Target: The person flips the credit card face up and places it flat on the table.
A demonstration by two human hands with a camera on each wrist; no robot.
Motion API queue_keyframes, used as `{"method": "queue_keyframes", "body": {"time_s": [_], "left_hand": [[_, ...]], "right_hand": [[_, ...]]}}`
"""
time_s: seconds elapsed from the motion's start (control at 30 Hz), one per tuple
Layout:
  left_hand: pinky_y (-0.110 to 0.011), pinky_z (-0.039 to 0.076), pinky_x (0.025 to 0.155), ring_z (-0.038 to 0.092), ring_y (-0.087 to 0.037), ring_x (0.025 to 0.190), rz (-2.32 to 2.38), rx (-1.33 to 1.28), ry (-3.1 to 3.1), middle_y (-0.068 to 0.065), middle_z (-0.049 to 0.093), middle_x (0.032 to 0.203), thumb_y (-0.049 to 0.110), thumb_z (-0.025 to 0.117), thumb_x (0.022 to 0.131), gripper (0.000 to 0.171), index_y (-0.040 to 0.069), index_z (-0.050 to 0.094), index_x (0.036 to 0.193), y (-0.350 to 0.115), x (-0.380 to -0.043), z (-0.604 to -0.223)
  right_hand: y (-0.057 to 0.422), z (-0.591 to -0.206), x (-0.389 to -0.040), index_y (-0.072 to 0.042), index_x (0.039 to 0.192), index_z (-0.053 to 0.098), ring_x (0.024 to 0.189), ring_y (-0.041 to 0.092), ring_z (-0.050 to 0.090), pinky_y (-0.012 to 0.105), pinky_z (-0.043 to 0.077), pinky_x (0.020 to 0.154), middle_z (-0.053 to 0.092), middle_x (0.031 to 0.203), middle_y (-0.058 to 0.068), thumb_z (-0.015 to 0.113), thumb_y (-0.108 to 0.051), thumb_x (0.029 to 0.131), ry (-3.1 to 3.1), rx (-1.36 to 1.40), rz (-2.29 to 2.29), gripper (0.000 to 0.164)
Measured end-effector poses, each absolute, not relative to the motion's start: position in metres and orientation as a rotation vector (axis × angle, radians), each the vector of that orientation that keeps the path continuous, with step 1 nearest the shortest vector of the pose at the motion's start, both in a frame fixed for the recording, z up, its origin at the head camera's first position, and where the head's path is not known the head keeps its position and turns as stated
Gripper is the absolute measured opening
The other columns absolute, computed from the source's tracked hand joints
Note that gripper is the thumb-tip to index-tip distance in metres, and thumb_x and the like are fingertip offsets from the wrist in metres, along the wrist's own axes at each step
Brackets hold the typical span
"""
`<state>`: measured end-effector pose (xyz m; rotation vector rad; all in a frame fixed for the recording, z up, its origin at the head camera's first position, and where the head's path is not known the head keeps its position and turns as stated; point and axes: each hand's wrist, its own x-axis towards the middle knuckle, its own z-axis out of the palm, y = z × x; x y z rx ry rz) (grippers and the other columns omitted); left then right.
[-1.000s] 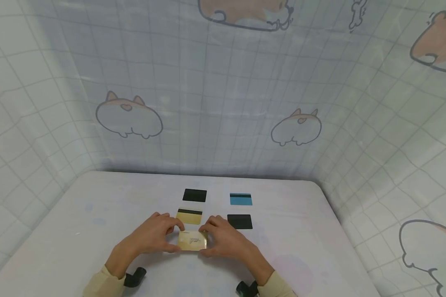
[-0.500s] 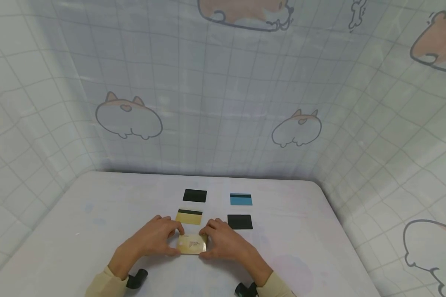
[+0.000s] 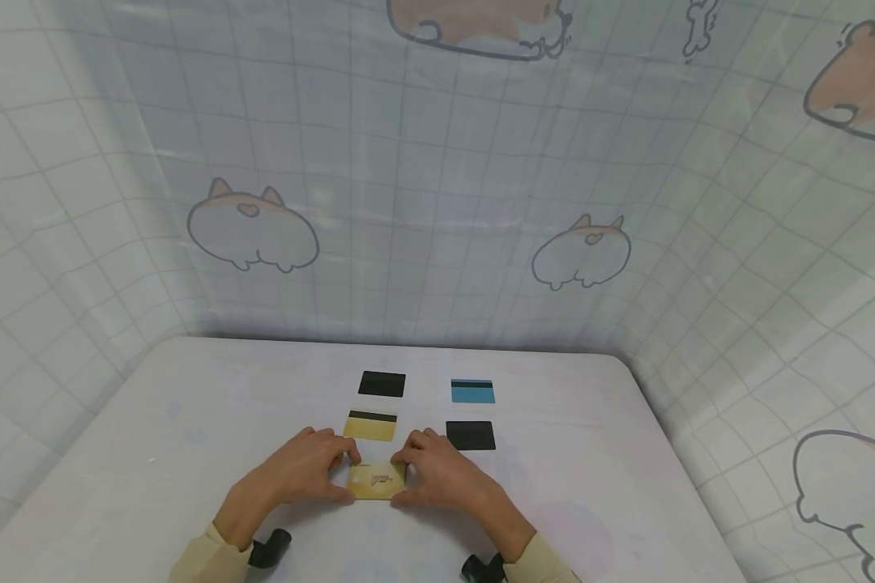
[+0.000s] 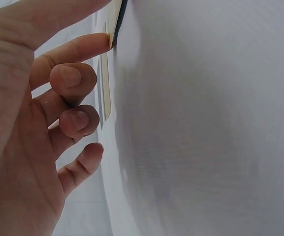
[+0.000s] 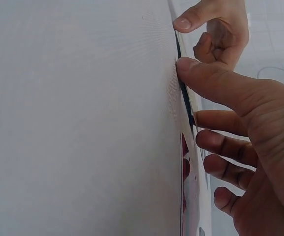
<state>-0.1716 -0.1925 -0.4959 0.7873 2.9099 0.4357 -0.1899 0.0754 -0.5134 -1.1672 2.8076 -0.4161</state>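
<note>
A gold bank card with dark script on its face lies between both hands near the front of the table. My left hand pinches its left end, thumb at the near corner and index finger at the far one. On the right end my right hand grips it the same way. Seen edge-on in the right wrist view, the card has a dark underside and sits close over the white surface. The other fingers of both hands are bent and off the card.
Just beyond the hands lies a yellow striped card, with a black card to its right. Farther back are another black card and a blue striped card. A grid-patterned curtain surrounds the white table.
The gold card and both hands have shifted slightly toward the person, and the gold card's bright glare has faded. The other cards stay put.
</note>
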Motion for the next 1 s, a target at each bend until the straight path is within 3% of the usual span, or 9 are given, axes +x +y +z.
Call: {"method": "queue_keyframes", "body": {"time_s": [1.0], "left_hand": [[-0.040, 0.037, 0.079, 0.044, -0.005, 0.078, 0.429, 0.741, 2.898, 0.016, 0.049, 0.079, 0.060, 0.085, 0.068, 0.049, 0.033, 0.066, 0.105, -0.1919, -0.1759, -0.5028]], "right_hand": [[0.0784, -0.5147, -0.1894, -0.030, 0.126, 0.070, 0.099, 0.004, 0.047, 0.025, 0.045, 0.088, 0.058, 0.110, -0.016, 0.079, -0.061, 0.078, 2.801, -1.128, -0.384, 0.058]]}}
